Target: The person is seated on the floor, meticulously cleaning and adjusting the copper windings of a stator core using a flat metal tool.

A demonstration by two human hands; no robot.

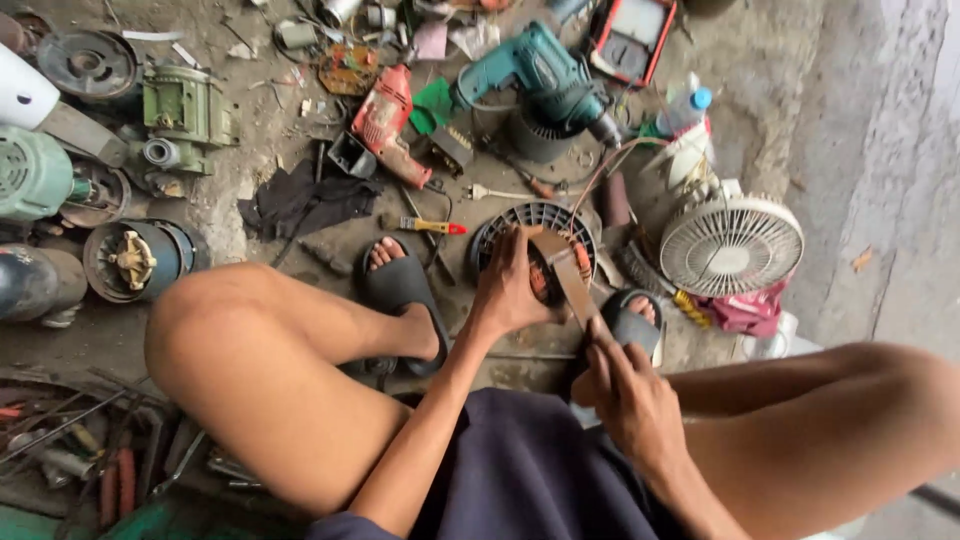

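Both hands were clamped on the work between the person's knees. Left hand (508, 285) gripped the rim of a round dark motor housing (520, 225) standing on the concrete floor (760, 90), apparently to keep it from turning or sliding. Right hand (625, 385) was closed around the lower end of a flat metal tool (566, 275), a chisel-like blade angled up and away so that its broad tip sat inside the housing against the copper windings (582, 258); that slant looked suited to prying. Housing rested just ahead of the 2 black sandals (400, 290), near enough for both arms to reach with elbows bent.

Around it lay a spread of workshop clutter: a teal power drill (545, 75) and a red drill (385, 115) farther out, a small screwdriver with a yellow and red handle (432, 226) just beside the left foot, a white fan guard (730, 245) to the right, and green motor bodies (185, 105) well apart on the left.
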